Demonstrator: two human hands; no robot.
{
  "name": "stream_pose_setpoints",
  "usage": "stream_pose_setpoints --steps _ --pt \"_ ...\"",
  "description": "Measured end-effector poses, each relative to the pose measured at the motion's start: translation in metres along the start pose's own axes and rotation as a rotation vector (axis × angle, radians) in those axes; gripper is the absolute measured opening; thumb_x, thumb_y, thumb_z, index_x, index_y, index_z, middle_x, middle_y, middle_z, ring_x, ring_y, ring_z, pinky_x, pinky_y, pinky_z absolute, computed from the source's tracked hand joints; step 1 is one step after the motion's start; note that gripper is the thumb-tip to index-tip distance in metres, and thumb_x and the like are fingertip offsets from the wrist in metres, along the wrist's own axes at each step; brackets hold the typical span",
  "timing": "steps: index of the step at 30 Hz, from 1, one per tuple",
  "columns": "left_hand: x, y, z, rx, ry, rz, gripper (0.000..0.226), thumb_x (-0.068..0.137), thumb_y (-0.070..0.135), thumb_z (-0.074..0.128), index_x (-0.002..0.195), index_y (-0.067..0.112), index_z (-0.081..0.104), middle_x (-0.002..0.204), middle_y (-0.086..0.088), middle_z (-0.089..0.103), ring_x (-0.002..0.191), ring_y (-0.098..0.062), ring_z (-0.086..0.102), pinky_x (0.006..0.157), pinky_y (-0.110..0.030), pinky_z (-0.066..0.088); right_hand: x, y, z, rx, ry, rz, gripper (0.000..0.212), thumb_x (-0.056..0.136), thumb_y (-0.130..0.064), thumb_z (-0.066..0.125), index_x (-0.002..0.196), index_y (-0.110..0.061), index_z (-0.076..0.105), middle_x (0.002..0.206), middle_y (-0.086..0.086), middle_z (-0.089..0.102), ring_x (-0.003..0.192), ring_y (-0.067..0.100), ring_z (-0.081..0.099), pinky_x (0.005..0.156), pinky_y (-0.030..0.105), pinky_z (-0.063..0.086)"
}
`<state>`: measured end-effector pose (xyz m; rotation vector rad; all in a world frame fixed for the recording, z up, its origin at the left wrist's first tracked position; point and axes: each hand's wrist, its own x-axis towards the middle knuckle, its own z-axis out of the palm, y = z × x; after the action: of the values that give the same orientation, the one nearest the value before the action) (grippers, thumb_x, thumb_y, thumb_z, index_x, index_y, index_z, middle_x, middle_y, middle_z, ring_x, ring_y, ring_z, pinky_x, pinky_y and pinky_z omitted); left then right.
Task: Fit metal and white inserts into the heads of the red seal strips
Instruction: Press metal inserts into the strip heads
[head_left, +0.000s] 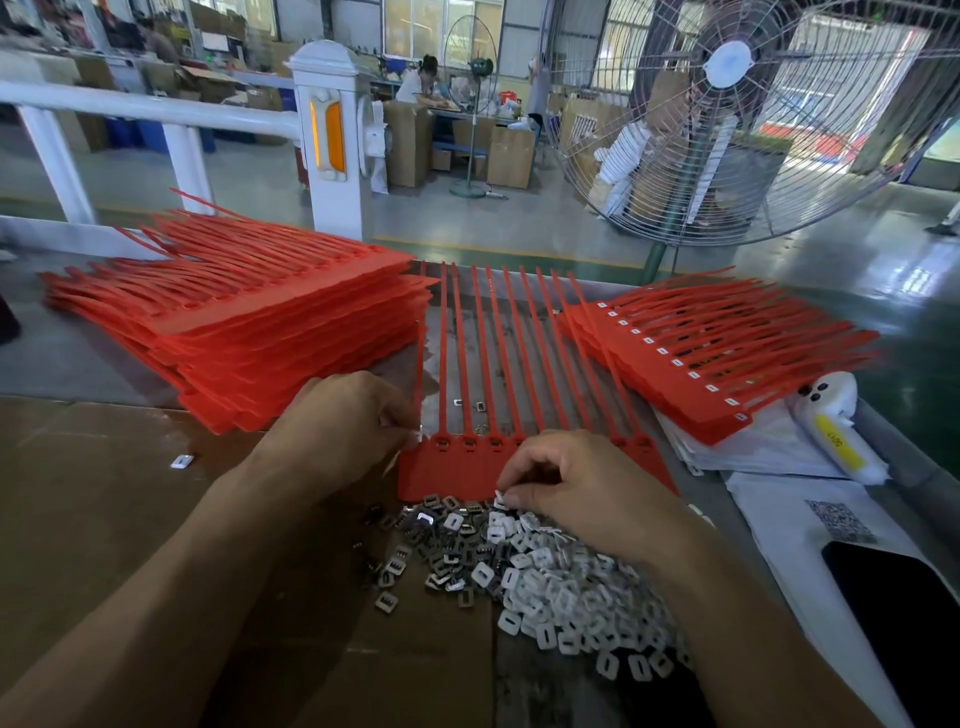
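Left hand (347, 422): fingers curled, pinching a small white plastic insert (417, 433) at the leftmost head of the flat red plastic seal strip sheet (447, 470), which lies mid-bench with its tails running away from the person. Right hand (574, 486): fingertips pinched together on one white insert (501, 498) at the near edge of that sheet, above the loose heap. Far left on the brown cardboard (104, 493): a single stray white insert (182, 461). Behind it, a tall stack of red strip sheets (249, 322). Near centre: pile of grey metal toothed inserts (421, 545), merging rightward into a pile of white rectangular inserts (566, 592). Right: second red stack (691, 364) with white inserts showing in its heads. Far right: black phone (904, 623) on printed paper.
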<state>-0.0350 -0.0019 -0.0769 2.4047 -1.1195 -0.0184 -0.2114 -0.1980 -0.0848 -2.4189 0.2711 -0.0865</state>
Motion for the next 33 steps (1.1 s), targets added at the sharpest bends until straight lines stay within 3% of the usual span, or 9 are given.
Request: stream_pose_setpoints --steps 7,11,14,17,25,27,30,33 --pt "0.001 0.0 0.002 -0.038 -0.028 -0.056 0.011 0.084 0.034 0.08 0.093 0.04 0.079 0.085 0.022 0.073 0.084 0.0 0.066 0.083 -0.032 0.055 -0.002 -0.002 0.001 0.005 0.009 -0.015 0.003 0.094 -0.035 0.073 0.092 -0.035 0.075 0.093 -0.028 0.069 0.087 -0.008 0.065 0.073 0.014 0.044" --pt "0.003 -0.003 0.006 -0.12 0.05 -0.11 0.011 0.091 0.033 0.073 0.08 0.031 0.077 0.076 0.017 0.071 0.075 0.001 0.065 0.07 -0.028 0.053 -0.003 -0.004 0.002 0.003 0.024 0.003 0.004 0.091 -0.033 0.077 0.089 -0.035 0.075 0.088 -0.025 0.069 0.083 -0.005 0.065 0.069 0.015 0.043" --pt "0.003 -0.002 0.01 -0.104 0.045 -0.163 0.017 0.093 0.037 0.07 0.081 0.026 0.074 0.079 0.01 0.071 0.08 -0.011 0.066 0.077 -0.037 0.056 -0.003 -0.005 0.003 -0.01 0.025 0.021 0.004 0.09 -0.034 0.078 0.089 -0.035 0.074 0.088 -0.028 0.068 0.082 -0.005 0.064 0.067 0.014 0.041" --pt "0.002 0.002 0.014 -0.081 0.031 -0.199 0.017 0.092 0.041 0.071 0.08 0.028 0.073 0.082 0.009 0.069 0.085 -0.019 0.065 0.08 -0.04 0.055 -0.002 -0.007 0.004 -0.023 0.029 0.04 0.005 0.09 -0.035 0.077 0.088 -0.036 0.073 0.086 -0.023 0.069 0.081 -0.004 0.064 0.067 0.017 0.044" --pt "0.001 0.007 0.014 -0.14 0.008 -0.258 0.015 0.085 0.042 0.079 0.077 0.029 0.075 0.083 0.014 0.068 0.084 -0.012 0.064 0.082 -0.041 0.055 -0.004 -0.009 0.003 0.036 0.037 0.084 0.009 0.093 -0.035 0.074 0.086 -0.035 0.069 0.085 -0.013 0.073 0.077 0.009 0.069 0.072 0.032 0.058" --pt "0.001 0.008 0.015 -0.147 0.004 -0.284 0.017 0.084 0.041 0.079 0.072 0.03 0.074 0.081 0.015 0.068 0.083 -0.013 0.064 0.083 -0.042 0.055 -0.003 -0.01 0.004 0.085 0.059 0.085 0.009 0.094 -0.032 0.073 0.086 -0.033 0.069 0.083 -0.014 0.073 0.07 0.006 0.068 0.062 0.024 0.056" --pt "0.004 0.008 0.015 -0.158 -0.011 -0.342 0.02 0.083 0.041 0.081 0.067 0.03 0.073 0.077 0.012 0.07 0.081 -0.015 0.065 0.084 -0.041 0.054 -0.001 -0.009 0.007 0.14 0.107 0.096 0.01 0.095 -0.028 0.073 0.086 -0.03 0.069 0.074 -0.016 0.071 0.051 -0.002 0.057 0.046 0.011 0.039" --pt "0.008 0.009 0.015 -0.183 -0.028 -0.396 0.022 0.08 0.041 0.084 0.066 0.025 0.075 0.068 0.008 0.07 0.072 -0.012 0.064 0.073 -0.034 0.051 0.002 -0.01 0.011 0.159 0.165 0.113 0.01 0.095 -0.027 0.073 0.086 -0.03 0.069 0.079 -0.013 0.072 0.058 0.006 0.065 0.047 0.01 0.043"
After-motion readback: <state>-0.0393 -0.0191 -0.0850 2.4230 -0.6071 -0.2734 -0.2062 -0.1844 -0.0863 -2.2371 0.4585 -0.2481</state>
